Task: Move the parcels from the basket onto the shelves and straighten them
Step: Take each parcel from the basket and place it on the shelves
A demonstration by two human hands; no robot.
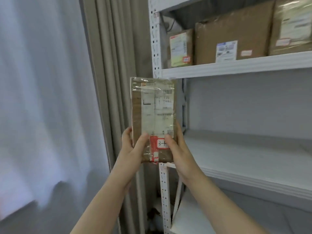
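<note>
**Head cam: both hands hold up one parcel by the shelves**

Head cam looks fwd at 2 bare arms reaching up. The left hand [133,146] and the right hand [177,146] grip the bottom end of a flat brown parcel [152,119], thumbs on the front, other fingers curled round the back. Both hands are closed tight on it. The parcel is in the air, standing tall, long side going up and down, label side facing the cam. A red and white sticker sits low on it, w/ writing too blurry to read.

Just behind the parcel is the white shelf post [156,39], partly hidden by it. To the right, the middle shelf [253,157] is bare. Higher up, the top shelf [236,65] has 3 brown boxes [233,34] side by side w/ labels.

On the left hang a beige curtain [109,65] and a pale see-through one [42,81].
</note>
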